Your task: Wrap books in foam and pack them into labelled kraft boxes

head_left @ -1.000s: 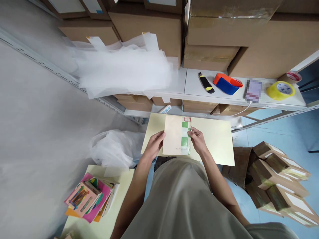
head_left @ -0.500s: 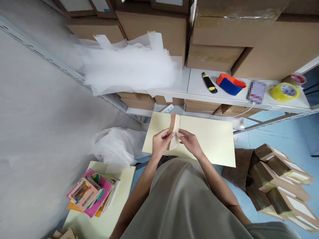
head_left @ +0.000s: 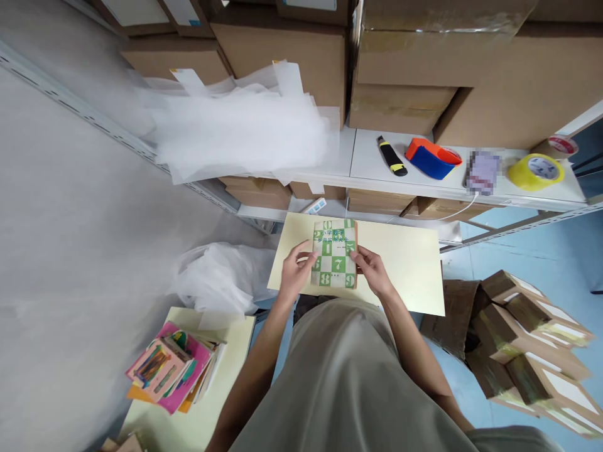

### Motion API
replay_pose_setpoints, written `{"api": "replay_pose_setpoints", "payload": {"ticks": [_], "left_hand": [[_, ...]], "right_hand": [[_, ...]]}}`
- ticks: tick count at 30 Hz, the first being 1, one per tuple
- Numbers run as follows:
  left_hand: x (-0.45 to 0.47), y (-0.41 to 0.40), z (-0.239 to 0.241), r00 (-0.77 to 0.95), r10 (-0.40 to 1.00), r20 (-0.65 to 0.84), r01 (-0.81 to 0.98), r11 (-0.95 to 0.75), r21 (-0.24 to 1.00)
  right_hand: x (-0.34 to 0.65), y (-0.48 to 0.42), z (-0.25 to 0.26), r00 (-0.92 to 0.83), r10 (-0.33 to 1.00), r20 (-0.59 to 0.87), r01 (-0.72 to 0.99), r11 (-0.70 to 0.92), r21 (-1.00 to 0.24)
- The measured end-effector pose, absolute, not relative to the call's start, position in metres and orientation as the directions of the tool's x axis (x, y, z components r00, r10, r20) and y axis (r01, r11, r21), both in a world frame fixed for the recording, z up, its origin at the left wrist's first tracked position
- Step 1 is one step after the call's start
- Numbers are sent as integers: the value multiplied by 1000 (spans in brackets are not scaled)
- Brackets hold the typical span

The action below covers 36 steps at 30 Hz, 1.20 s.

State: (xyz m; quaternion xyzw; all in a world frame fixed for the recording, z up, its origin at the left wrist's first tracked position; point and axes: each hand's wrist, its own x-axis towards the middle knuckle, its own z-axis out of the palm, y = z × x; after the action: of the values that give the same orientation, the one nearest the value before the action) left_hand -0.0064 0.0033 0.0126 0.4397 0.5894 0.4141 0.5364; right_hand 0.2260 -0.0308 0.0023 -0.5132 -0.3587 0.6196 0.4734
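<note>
A worn book (head_left: 334,260) faces me with its green-and-white checkered cover, printed with numbers and blue characters. It is held over the pale yellow board (head_left: 400,257). On its left edge, my left hand (head_left: 296,269) closes with thumb and fingers. My right hand (head_left: 373,269) pinches the opposite edge, thumb on the cover and fingers partly hidden behind it.
Above the board, a white shelf (head_left: 372,179) bears plastic sleeves (head_left: 245,135), a utility knife (head_left: 392,157), an orange-and-blue holder (head_left: 432,158), a phone (head_left: 483,172) and yellow tape (head_left: 536,172). Stacked books (head_left: 169,367) lie lower left. Cardboard boxes (head_left: 532,345) stand right.
The book was edge-on with its spine and page side showing. Now it is turned so the green checkered cover faces up, and my hands have moved apart to its two sides.
</note>
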Motion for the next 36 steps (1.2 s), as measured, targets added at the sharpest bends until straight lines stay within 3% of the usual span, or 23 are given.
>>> {"api": "replay_pose_setpoints", "payload": {"ticks": [7,13,19,23,26,30,36], "left_hand": [[-19,12,26,248,895,-370,-51,393,918],[-11,4,23,229,923,-308,-25,322,946],[-15,-1,18,243,940,-238,-1,246,969],[-16,-3,21,274,943,-190,34,188,982],[-17,-5,26,266,955,-129,71,115,991],[-22,-9,38,213,977,-6,209,-40,977],[-31,-11,53,262,923,282,294,-354,888]], "right_hand": [[240,-40,3,-160,945,-287,-279,-322,-905],[253,-38,11,-218,945,-245,-192,-287,-938],[265,-32,17,-243,969,-45,71,-28,-997],[266,-33,16,-203,979,26,376,103,-921],[263,-35,18,-196,975,108,497,193,-846],[262,-34,22,-178,961,210,491,272,-828],[260,-34,24,-116,932,342,299,362,-883]]}}
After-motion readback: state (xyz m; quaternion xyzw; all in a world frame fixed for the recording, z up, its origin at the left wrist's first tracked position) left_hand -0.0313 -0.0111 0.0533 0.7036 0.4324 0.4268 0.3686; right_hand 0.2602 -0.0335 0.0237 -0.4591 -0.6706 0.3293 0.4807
